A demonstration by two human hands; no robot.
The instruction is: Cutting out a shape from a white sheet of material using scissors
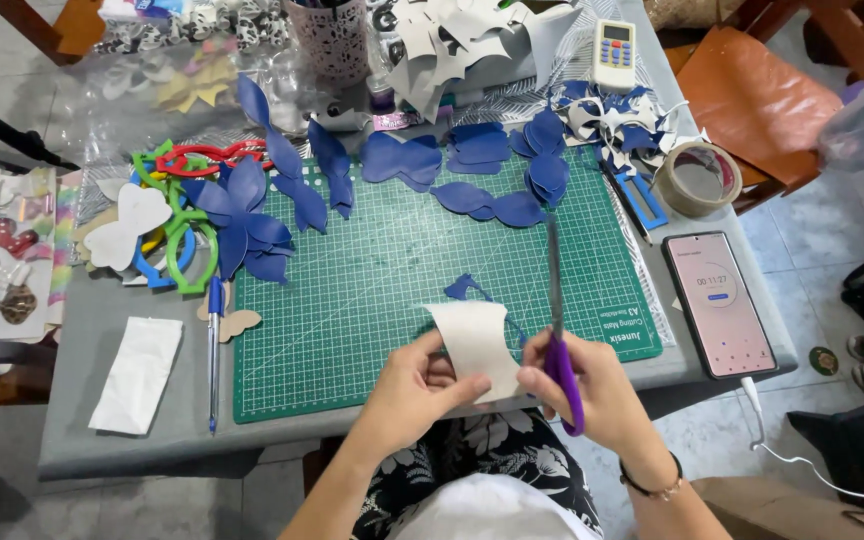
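Paper piece, pale side up, is hovering over the green mat's near edge; I'm pinching it with my left hand while my right is gripping purple-handled scissors, blades nearly closed. I'm keeping it taut, cutting slowly.

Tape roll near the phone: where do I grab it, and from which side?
Grip the tape roll across its ring wall, one finger inside the open core and the thumb on the outer rim, coming from above. It lies flat on the table, core facing up. Probably best on its near side toward the phone, since the far-left side is crowded by blue-and-white scraps.
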